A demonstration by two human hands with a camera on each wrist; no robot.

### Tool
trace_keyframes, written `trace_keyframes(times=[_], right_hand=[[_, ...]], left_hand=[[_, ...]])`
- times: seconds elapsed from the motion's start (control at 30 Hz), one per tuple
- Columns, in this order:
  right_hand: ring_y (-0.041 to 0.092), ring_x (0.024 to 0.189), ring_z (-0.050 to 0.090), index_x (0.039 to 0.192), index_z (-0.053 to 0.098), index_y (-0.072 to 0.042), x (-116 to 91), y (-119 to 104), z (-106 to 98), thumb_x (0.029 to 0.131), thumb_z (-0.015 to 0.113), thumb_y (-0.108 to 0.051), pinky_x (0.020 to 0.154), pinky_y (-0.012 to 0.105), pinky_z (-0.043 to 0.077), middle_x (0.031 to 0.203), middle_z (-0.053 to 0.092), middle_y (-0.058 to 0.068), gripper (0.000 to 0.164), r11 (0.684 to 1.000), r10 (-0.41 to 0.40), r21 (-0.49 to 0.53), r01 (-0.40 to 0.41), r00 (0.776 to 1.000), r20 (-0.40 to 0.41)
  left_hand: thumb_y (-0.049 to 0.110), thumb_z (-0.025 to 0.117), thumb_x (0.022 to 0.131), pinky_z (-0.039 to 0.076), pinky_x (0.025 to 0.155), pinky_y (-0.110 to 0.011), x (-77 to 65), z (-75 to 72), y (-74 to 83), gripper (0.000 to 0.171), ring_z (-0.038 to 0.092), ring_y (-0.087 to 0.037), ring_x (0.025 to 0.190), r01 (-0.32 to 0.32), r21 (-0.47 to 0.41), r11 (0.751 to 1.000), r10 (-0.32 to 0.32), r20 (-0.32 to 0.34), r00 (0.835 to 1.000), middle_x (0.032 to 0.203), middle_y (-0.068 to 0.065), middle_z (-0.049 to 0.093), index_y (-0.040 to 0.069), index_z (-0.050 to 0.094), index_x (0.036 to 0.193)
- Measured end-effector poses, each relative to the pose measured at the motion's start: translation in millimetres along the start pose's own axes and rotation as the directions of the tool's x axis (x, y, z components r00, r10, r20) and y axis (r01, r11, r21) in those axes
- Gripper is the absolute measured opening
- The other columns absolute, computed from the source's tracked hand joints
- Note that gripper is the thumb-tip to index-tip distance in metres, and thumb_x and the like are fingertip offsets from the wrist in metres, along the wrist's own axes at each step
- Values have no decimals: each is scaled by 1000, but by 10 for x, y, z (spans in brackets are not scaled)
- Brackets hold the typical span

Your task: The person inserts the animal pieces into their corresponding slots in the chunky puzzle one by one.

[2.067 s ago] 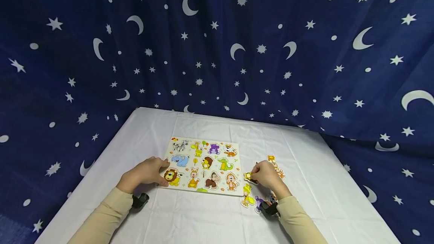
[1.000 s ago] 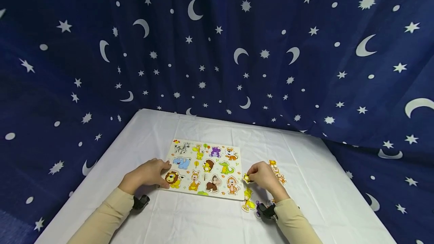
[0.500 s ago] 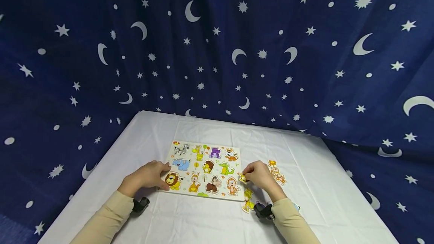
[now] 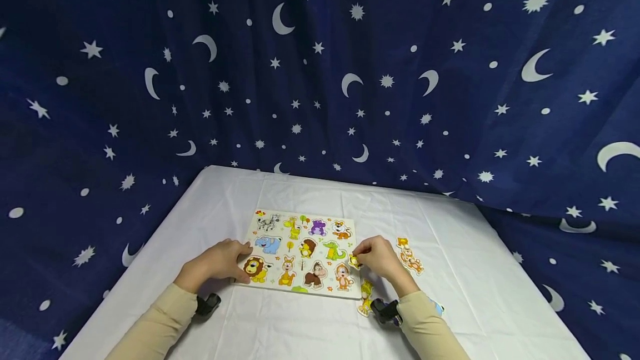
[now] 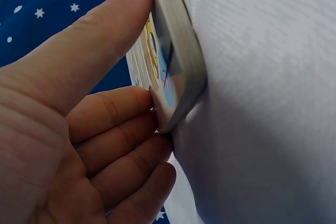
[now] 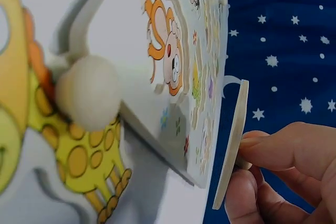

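Note:
A wooden puzzle board [image 4: 300,249] with printed animals lies on the table. My left hand [image 4: 220,263] holds the board by its near left corner; in the left wrist view the thumb and fingers [image 5: 113,106] touch its edges. My right hand [image 4: 378,256] pinches a small yellow puzzle piece [image 4: 354,261] just over the board's right edge. From the right wrist, that piece shows edge-on and raised off the board, its knob between thumb and fingers; the animal on it is too small to name. A giraffe piece [image 4: 366,299] with a wooden knob [image 6: 92,93] lies beside the board.
Several orange-brown animal pieces [image 4: 410,260] lie on the right of the white-covered table [image 4: 280,329]. A blue piece [image 4: 438,308] and others are partly hidden under the right forearm. A dark blue curtain [image 4: 320,71] with moons and stars hangs behind.
My right hand has picked the yellow piece up from the right of the board and carried it left to the board's right edge. The left hand stays at the corner.

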State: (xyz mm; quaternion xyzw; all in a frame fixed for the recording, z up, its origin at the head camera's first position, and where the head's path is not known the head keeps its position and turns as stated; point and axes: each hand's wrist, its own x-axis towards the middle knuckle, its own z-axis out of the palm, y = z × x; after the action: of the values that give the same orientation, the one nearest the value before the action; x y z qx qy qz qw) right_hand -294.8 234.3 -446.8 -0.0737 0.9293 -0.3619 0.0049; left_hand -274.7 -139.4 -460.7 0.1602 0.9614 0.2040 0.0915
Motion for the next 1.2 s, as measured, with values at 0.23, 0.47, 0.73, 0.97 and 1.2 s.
trace_keyframes(times=[0.23, 0.47, 0.73, 0.97, 1.2], right_hand=[[9, 57, 55, 71, 70, -11, 62, -77, 29, 70, 64, 1, 51, 23, 45, 65, 65, -1, 13, 999, -29, -17, 29, 999, 24], [10, 57, 57, 72, 70, -10, 137, -158, 28, 70, 63, 2, 52, 24, 47, 66, 65, 0, 14, 999, -43, 21, 43, 999, 33], [9, 58, 55, 72, 71, -10, 181, -205, 108, 68, 62, 2, 52, 24, 46, 68, 66, 1, 15, 997, -70, 32, 68, 996, 59], [10, 59, 57, 72, 71, -7, 202, -241, 140, 69, 62, 4, 51, 23, 47, 71, 67, 3, 14, 996, -73, 48, 70, 996, 55], [13, 64, 60, 78, 70, -2, 199, -258, 180, 73, 60, 6, 56, 24, 49, 76, 67, 9, 13, 985, -140, 118, 128, 985, 100]], left_hand=[[40, 80, 55, 36, 97, -43, -12, 33, -16, 73, 45, -29, 115, -6, 1, 1000, 6, -4, 1000, 128, -10, 51, 8, 59, 117], [41, 80, 55, 38, 94, -43, 1, -6, -9, 74, 47, -27, 112, 5, 15, 1000, -5, -14, 1000, 127, -8, 52, 10, 58, 119], [42, 80, 55, 36, 97, -43, 14, 22, -51, 75, 44, -28, 117, 17, 9, 1000, -17, -3, 1000, 130, -7, 50, 11, 57, 119], [42, 80, 54, 35, 99, -43, 27, 51, -75, 75, 44, -29, 117, -9, -3, 1000, 9, -12, 1000, 129, -9, 50, 9, 58, 118], [42, 80, 53, 35, 98, -43, 28, 68, -63, 75, 44, -28, 117, 0, -17, 1000, 0, -8, 1000, 129, -6, 51, 10, 59, 118]])
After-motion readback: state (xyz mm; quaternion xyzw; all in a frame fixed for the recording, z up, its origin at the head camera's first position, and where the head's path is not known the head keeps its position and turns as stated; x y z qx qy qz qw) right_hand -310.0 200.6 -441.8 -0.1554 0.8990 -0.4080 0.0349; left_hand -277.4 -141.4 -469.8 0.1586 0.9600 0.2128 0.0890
